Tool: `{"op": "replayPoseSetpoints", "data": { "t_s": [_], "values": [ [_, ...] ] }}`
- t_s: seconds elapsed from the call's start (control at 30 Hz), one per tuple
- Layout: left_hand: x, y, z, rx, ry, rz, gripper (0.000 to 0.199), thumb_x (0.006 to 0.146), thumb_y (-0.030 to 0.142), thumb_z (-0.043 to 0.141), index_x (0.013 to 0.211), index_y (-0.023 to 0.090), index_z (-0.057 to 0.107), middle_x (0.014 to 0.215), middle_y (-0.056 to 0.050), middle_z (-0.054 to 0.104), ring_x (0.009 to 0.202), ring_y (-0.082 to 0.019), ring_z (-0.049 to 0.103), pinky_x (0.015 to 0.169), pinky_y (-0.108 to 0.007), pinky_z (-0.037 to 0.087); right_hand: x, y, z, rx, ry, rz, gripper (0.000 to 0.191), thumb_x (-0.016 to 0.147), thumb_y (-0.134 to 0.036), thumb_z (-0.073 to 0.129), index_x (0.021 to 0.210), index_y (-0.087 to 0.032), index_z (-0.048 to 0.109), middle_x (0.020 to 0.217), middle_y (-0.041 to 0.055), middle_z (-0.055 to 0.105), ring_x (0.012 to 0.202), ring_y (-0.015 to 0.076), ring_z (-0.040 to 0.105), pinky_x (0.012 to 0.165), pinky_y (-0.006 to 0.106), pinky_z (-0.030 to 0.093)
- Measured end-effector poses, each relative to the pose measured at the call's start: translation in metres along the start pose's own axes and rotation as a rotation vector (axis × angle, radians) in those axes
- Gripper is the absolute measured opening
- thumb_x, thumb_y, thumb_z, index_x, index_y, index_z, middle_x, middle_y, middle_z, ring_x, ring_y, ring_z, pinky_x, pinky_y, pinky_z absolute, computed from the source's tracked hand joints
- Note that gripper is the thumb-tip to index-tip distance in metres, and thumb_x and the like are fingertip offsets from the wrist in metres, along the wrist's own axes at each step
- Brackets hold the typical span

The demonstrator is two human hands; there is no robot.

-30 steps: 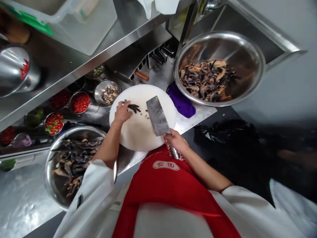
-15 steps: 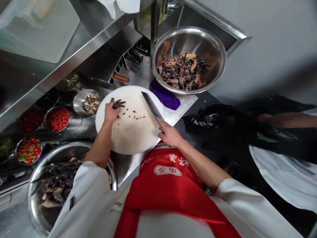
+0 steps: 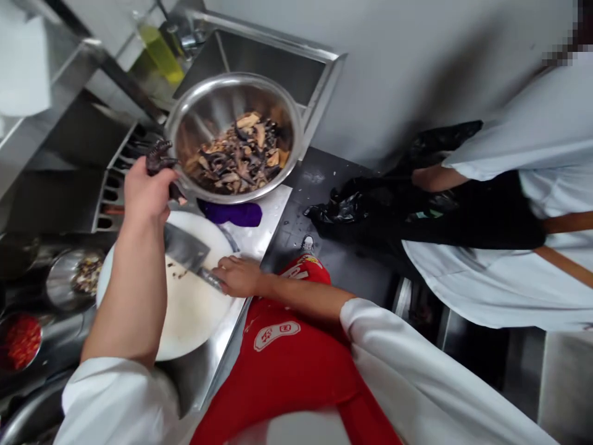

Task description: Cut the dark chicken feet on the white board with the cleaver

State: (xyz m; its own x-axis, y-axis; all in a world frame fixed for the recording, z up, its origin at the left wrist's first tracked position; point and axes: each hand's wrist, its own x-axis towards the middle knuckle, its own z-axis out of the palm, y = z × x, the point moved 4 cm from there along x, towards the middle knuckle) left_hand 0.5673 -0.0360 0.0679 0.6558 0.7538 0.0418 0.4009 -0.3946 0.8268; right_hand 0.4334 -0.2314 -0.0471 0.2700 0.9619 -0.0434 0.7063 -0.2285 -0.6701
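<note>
My left hand (image 3: 147, 191) is raised at the near left side of a big steel bowl (image 3: 183, 111), closed around a dark chicken foot (image 3: 159, 157) whose toes stick up past the fingers. Dark chicken feet and pale pieces (image 3: 243, 154) lie heaped inside the bowl. Over the round white cutting board (image 3: 194, 321), my right hand (image 3: 238, 276) grips the handle of a cleaver (image 3: 188, 246). The blade points left, its far end partly behind my left wrist. Small dark bits (image 3: 176, 270) lie on the board.
A purple cloth (image 3: 231, 213) lies between bowl and board. Small bowls with chopped red chilli (image 3: 21, 343) and mixed bits (image 3: 88, 275) stand left. A knife rack (image 3: 109, 179) is behind the board. To the right, a co-worker's hand (image 3: 438, 178) holds a black plastic bag (image 3: 356, 201).
My left hand has lifted the chicken foot off the board to beside the big bowl. The cleaver now lies flatter, pointing left. The view has swung right, and the co-worker has come closer.
</note>
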Motion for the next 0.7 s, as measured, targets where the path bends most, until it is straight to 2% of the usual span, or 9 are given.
{"op": "replayPoseSetpoints", "data": {
  "t_s": [0.1,0.2,0.27,0.3,0.4,0.43,0.5,0.6,0.7],
  "values": [
    [0.035,0.028,0.074,0.133,-0.036,-0.071,0.045,0.064,0.009,0.066,0.108,0.011,0.056,0.097,-0.001,0.06,0.079,-0.012,0.058,0.084,-0.052,0.054,-0.057,0.062,-0.03,0.133,0.02,0.1,0.029,0.09,-0.026,0.05,0.117,-0.016,0.057,0.112,0.0098,0.058,0.102,0.0203,0.055,0.092,0.032,0.044],
    [0.021,0.069,0.132,0.317,0.071,0.112,0.067,0.054,0.009,0.077,0.116,0.012,0.054,0.137,-0.012,0.043,0.127,-0.027,0.042,0.112,-0.055,0.026,-0.124,0.145,-0.051,0.277,-0.021,0.337,0.026,0.09,-0.025,0.049,0.112,-0.017,0.061,0.107,0.0093,0.063,0.095,0.0198,0.059,0.084,0.031,0.045],
    [-0.025,0.104,0.183,0.28,0.064,0.38,0.066,0.062,0.014,0.074,0.124,0.015,0.051,0.145,-0.012,0.033,0.139,-0.027,0.027,0.117,-0.049,0.018,-0.17,0.2,-0.062,0.379,0.014,0.575,0.024,0.088,-0.025,0.053,0.108,-0.018,0.063,0.104,0.0082,0.066,0.093,0.0193,0.06,0.083,0.028,0.044],
    [-0.055,0.119,0.217,0.214,-0.002,0.514,0.058,0.069,0.017,0.07,0.124,0.017,0.051,0.141,-0.011,0.039,0.137,-0.024,0.03,0.116,-0.047,0.021,-0.193,0.225,-0.065,0.436,0.063,0.717,0.023,0.086,-0.022,0.054,0.106,-0.019,0.064,0.104,0.0064,0.067,0.093,0.0178,0.06,0.083,0.026,0.043],
    [-0.146,0.125,0.36,0.093,-0.494,0.662,0.039,0.08,0.026,0.062,0.118,0.02,0.055,0.133,-0.009,0.049,0.13,-0.021,0.042,0.111,-0.04,0.033,-0.252,0.276,-0.057,0.464,0.09,0.936,0.027,0.089,-0.017,0.041,0.103,-0.016,0.065,0.097,0.0083,0.068,0.089,0.0178,0.061,0.08,0.027,0.043],
    [-0.169,0.107,0.416,0.109,-0.659,0.594,0.036,0.081,0.026,0.061,0.117,0.02,0.057,0.132,-0.009,0.051,0.126,-0.021,0.045,0.108,-0.038,0.036,-0.271,0.288,-0.046,0.475,0.096,1.019,0.029,0.09,-0.017,0.039,0.103,-0.016,0.065,0.094,0.0084,0.068,0.086,0.0181,0.061,0.078,0.028,0.044],
    [-0.195,0.045,0.529,0.204,-0.876,0.386,0.03,0.083,0.024,0.057,0.112,0.019,0.059,0.123,-0.009,0.057,0.116,-0.02,0.053,0.102,-0.034,0.041,-0.305,0.306,-0.017,0.562,0.192,1.238,0.028,0.09,-0.021,0.041,0.103,-0.019,0.066,0.09,0.0064,0.069,0.083,0.019,0.063,0.074,0.028,0.046],
    [-0.205,-0.094,0.685,0.514,-1.086,0.139,0.031,0.085,0.022,0.052,0.113,0.016,0.061,0.117,-0.012,0.061,0.109,-0.023,0.058,0.096,-0.036,0.044,-0.338,0.324,0.042,0.649,0.273,1.374,0.024,0.091,-0.027,0.046,0.101,-0.027,0.068,0.095,0.004,0.069,0.087,0.0227,0.065,0.071,0.032,0.051],
    [-0.203,-0.222,0.824,0.69,-1.217,0.284,0.035,0.088,0.019,0.043,0.117,0.014,0.062,0.118,-0.015,0.061,0.108,-0.024,0.058,0.094,-0.038,0.043,-0.354,0.358,0.104,0.647,0.262,1.411,0.015,0.09,-0.035,0.057,0.101,-0.032,0.067,0.107,0.0032,0.066,0.096,0.022,0.063,0.075,0.032,0.053]
  ]
}}
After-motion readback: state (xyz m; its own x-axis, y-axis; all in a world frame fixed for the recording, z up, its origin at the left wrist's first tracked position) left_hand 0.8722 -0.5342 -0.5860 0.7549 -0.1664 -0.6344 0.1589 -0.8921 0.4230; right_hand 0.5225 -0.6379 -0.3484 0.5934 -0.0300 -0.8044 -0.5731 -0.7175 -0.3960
